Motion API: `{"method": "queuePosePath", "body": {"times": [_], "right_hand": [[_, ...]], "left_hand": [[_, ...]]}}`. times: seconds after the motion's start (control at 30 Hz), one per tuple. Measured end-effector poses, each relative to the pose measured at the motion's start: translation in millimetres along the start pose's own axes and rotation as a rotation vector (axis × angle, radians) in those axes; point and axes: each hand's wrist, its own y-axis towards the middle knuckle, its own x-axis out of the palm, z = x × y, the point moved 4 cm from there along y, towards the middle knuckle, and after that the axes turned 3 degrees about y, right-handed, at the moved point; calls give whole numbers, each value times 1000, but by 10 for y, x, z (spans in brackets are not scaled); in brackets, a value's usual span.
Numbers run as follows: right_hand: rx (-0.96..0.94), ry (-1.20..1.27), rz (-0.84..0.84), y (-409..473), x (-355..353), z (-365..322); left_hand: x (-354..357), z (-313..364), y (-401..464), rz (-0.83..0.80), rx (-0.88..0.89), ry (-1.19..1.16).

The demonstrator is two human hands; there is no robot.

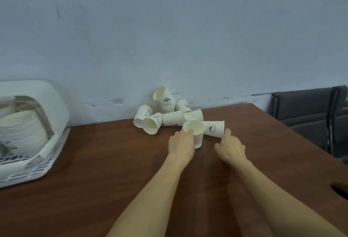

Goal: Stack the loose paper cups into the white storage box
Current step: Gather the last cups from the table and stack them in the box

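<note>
Several loose white paper cups [170, 112] with small printed logos lie in a heap against the wall at the back of the brown table [94, 189]. My left hand [181, 145] grips one upright cup [194, 130] at the front of the heap, fingers round its side. My right hand [230, 148] reaches to a cup lying on its side [213, 128], its fingertip touching the cup's rim end. The white storage box [32, 116] stands at the far left, with a stack of nested cups [20, 129] inside it.
The wall runs right behind the heap. A dark chair [310, 112] stands past the table's right edge. A round cable hole [340, 189] is cut into the table at the right. The box has a perforated base [28, 169] spreading forward.
</note>
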Motion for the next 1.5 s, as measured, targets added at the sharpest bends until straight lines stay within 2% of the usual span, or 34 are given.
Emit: {"method": "queuePosePath", "body": {"times": [0.13, 0.3, 0.4, 0.7, 0.93, 1.1, 1.33, 1.5], "right_hand": [[127, 101, -13, 235, 149, 13], [389, 266, 34, 408, 221, -16], [418, 323, 84, 365, 194, -73], [87, -2, 277, -148, -50, -612], [-147, -100, 326, -781, -260, -1188], [-417, -80, 339, -1418, -242, -1964], [-761, -24, 293, -2340, 219, -3218], [-841, 87, 242, -2654, 473, -3992]], "left_hand": [[-65, -111, -37, 98, 49, 11], [-286, -373, -75, 166, 54, 41], [-426, -510, -121, 175, 34, 80], [-870, -711, -555, 269, 43, 172], [-1436, -1205, -1148, 246, -80, 27], [-1705, -1859, -1669, 256, -165, 54], [-1747, -3062, -2337, 259, -347, 32], [-1849, -3871, -2587, 428, -501, 24]]}}
